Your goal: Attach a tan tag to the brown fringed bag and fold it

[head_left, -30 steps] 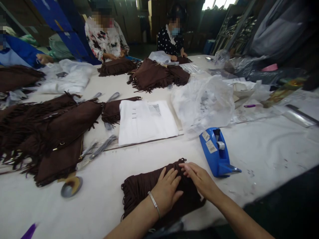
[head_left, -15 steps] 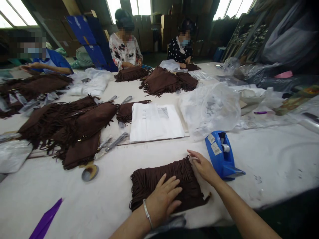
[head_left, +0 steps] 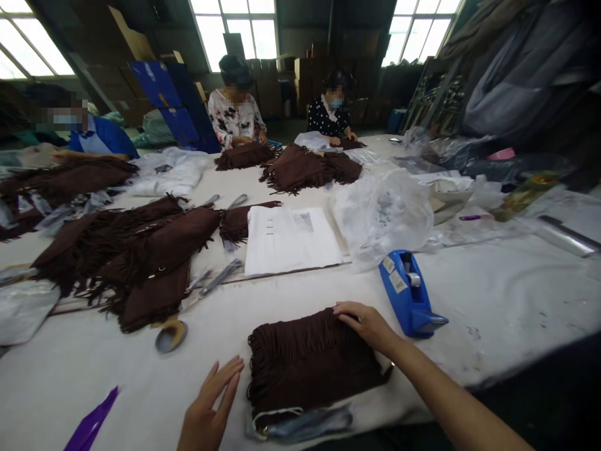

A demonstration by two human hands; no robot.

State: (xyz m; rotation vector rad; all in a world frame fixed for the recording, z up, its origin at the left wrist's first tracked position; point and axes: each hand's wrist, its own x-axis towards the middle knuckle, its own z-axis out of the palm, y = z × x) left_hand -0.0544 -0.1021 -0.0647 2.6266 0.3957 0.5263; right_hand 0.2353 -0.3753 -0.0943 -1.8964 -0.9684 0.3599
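Note:
A dark brown fringed bag (head_left: 310, 360) lies flat on the white table (head_left: 493, 294) right in front of me. My right hand (head_left: 366, 324) rests palm down on its upper right corner, fingers pointing left. My left hand (head_left: 209, 407) hovers just left of the bag with its fingers spread and nothing in it. A grey strap or clear wrap (head_left: 300, 423) pokes out under the bag's near edge.
A blue tape dispenser (head_left: 407, 293) stands right of the bag. White folded sheets (head_left: 291, 239), crumpled clear plastic (head_left: 382, 213), scissors (head_left: 211, 282) and piles of brown fringed bags (head_left: 136, 250) lie beyond. A purple strip (head_left: 91, 426) lies near left. Other people work at the far side.
My left hand has lifted off the bag and moved to its left side, fingers open. My right hand slid onto the bag's top right corner. The view tilted up slightly.

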